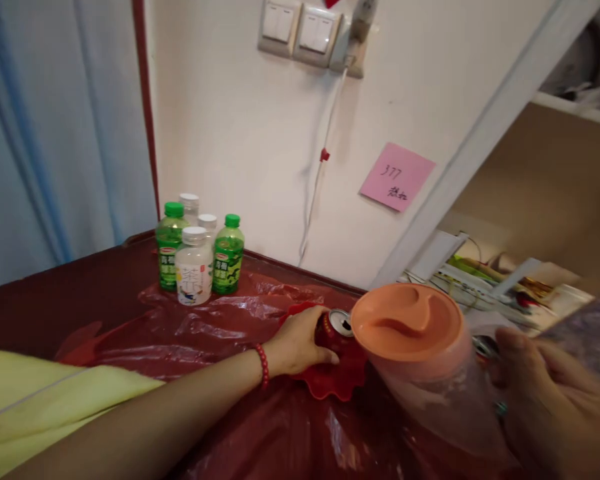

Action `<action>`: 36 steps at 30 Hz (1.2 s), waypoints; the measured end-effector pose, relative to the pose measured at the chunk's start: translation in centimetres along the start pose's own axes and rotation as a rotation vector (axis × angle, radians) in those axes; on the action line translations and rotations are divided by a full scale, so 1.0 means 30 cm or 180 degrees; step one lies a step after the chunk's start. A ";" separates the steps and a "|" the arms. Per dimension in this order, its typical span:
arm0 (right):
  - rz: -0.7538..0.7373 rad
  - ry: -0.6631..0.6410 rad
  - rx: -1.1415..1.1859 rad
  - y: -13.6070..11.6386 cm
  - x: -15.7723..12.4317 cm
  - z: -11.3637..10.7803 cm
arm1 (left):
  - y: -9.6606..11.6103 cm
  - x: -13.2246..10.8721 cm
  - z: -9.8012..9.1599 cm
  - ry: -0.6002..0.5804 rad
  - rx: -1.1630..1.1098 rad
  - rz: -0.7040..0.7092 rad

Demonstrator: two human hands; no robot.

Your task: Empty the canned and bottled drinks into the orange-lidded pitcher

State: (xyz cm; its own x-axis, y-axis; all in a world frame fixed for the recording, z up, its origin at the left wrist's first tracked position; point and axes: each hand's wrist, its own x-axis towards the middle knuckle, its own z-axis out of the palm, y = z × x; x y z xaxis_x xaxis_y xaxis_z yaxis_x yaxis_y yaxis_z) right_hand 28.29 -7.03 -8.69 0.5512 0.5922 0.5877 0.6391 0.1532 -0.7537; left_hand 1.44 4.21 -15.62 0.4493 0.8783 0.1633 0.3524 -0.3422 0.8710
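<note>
My left hand (pixel 300 340), a red bead bracelet at its wrist, curls around a dark red drink can (pixel 334 337) with an opened silver top. The can is at a red, wavy-edged tray (pixel 325 387). Just right of it is a clear plastic pitcher (pixel 430 407) with an orange lid (pixel 405 320). Beyond the pitcher, my right hand (pixel 555 400) is blurred, its fingers curled around what looks like another can (pixel 485 348). Only a silver rounded top shows there; the pitcher and my fingers hide the rest.
Green-capped bottles (pixel 229 257) and white-capped bottles (pixel 194 270) stand grouped at the back left. Crinkled red plastic (pixel 250 300) covers part of the dark red table. Yellow cloth (pixel 55 393) lies at the left front. A white cable (pixel 325 157) hangs against the wall; cluttered shelves (pixel 510 287) are at right.
</note>
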 end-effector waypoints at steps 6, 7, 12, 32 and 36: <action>0.0287 0.0407 0.0705 0.008 0.037 0.063 | -0.029 0.019 0.014 0.0074 -0.0238 0.0107; 0.0332 0.0437 0.0949 0.021 0.043 0.076 | -0.028 0.021 0.013 0.0072 -0.0280 0.0115; 0.0459 0.0655 0.1465 0.067 0.055 0.128 | -0.010 0.025 0.006 -0.0018 -0.0513 0.0079; 0.0891 0.0982 0.2203 0.192 0.065 0.217 | 0.027 0.029 0.004 0.0089 -0.0753 -0.0037; 0.0937 0.1045 0.2257 0.203 0.066 0.224 | 0.029 0.038 -0.009 0.0222 -0.0713 0.0037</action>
State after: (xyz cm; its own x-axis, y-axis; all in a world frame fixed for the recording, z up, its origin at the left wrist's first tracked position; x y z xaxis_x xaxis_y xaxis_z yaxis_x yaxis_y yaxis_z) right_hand 29.66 0.40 -14.11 0.8414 0.4421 0.3107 0.0156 0.5549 -0.8318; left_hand 2.06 5.01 -14.54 0.3918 0.8983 0.1987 0.1531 -0.2766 0.9487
